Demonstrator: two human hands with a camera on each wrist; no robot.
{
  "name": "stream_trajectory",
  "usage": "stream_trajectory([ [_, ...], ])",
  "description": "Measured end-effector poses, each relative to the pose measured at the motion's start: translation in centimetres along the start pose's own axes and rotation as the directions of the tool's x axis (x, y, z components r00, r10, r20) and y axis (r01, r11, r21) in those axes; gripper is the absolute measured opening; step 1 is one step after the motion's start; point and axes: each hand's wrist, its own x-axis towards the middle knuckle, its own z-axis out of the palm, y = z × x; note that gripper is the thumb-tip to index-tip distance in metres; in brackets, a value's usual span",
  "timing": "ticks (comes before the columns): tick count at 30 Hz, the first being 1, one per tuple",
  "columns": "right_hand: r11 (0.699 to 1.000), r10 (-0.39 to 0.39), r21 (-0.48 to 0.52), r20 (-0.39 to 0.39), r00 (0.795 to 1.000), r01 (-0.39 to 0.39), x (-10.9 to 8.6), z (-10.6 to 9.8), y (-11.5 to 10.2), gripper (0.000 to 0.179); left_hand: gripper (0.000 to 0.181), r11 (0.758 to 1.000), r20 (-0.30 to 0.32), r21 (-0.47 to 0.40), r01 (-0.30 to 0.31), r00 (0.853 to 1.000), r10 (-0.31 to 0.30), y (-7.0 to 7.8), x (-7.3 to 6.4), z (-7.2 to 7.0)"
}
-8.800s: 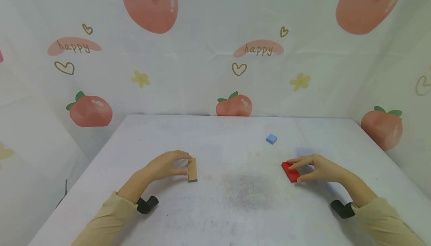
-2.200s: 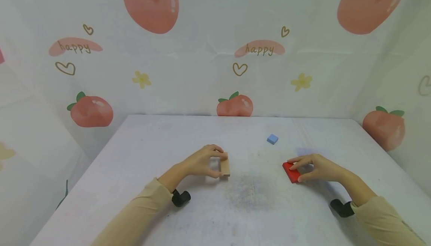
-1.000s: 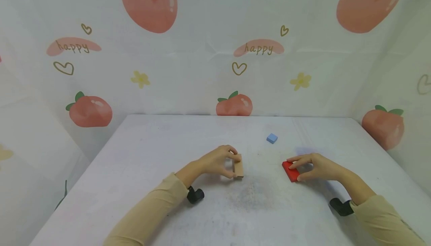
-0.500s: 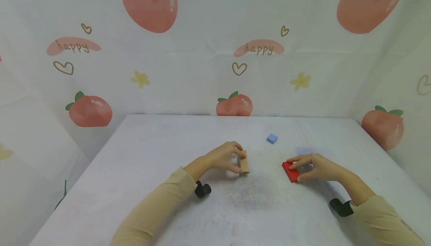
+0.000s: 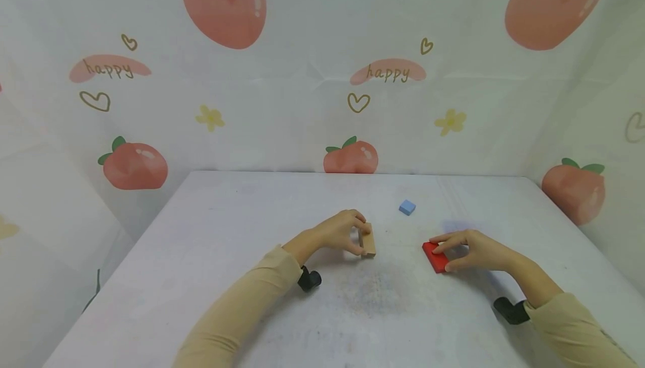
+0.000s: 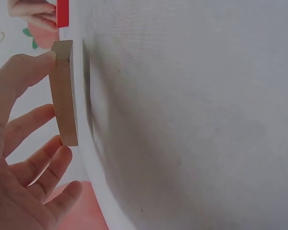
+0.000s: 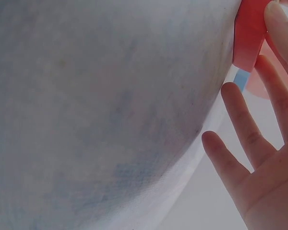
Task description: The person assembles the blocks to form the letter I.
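My left hand [image 5: 340, 232] pinches a light wooden block [image 5: 369, 242] by its two ends, thumb at the near end and fingers at the far end. In the left wrist view, a gap with a shadow shows between this wooden block [image 6: 63, 96] and the table, so it hangs just above the surface. To the right, my right hand [image 5: 476, 251] holds a red block [image 5: 435, 259] between thumb and fingers, low at the table. The right wrist view shows the thumb and fingers touching the red block [image 7: 249, 36], while other fingers stand off it.
A small blue block [image 5: 407, 207] lies farther back on the white table [image 5: 262, 200], behind and between the two held blocks. A printed cloth [image 5: 282, 105] hangs along the table's back edge. Each wrist wears a black camera mount.
Carrying the wooden block, my left hand has come from the table's left side toward the red block, lately only slightly rightward and away. The right hand, red block and blue block have stayed in place.
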Motion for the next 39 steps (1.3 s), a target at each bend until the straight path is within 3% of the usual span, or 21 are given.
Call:
stream_trajectory([
  [7,1.0,-0.002,-0.022,-0.003,1.0,0.002,-0.02,-0.03,-0.05,0.034,0.043,1.0,0.004,0.009,-0.025,1.0,0.025,-0.25,0.33,0.14],
  [17,1.0,-0.009,-0.023,0.004,1.0,0.009,0.05,0.13,-0.3,0.035,0.043,1.0,0.009,0.005,-0.015,1.0,0.015,-0.47,0.5,0.45],
  [25,0.999,0.003,-0.035,-0.005,1.0,-0.004,0.0,0.05,-0.11,0.033,0.051,0.999,0.012,-0.039,0.02,1.0,-0.02,-0.48,0.34,0.35],
  [39,0.999,-0.009,-0.053,-0.009,1.0,0.008,0.0,0.05,0.0,0.034,0.06,0.995,-0.004,-0.036,0.091,0.996,-0.091,-0.69,0.17,0.6],
])
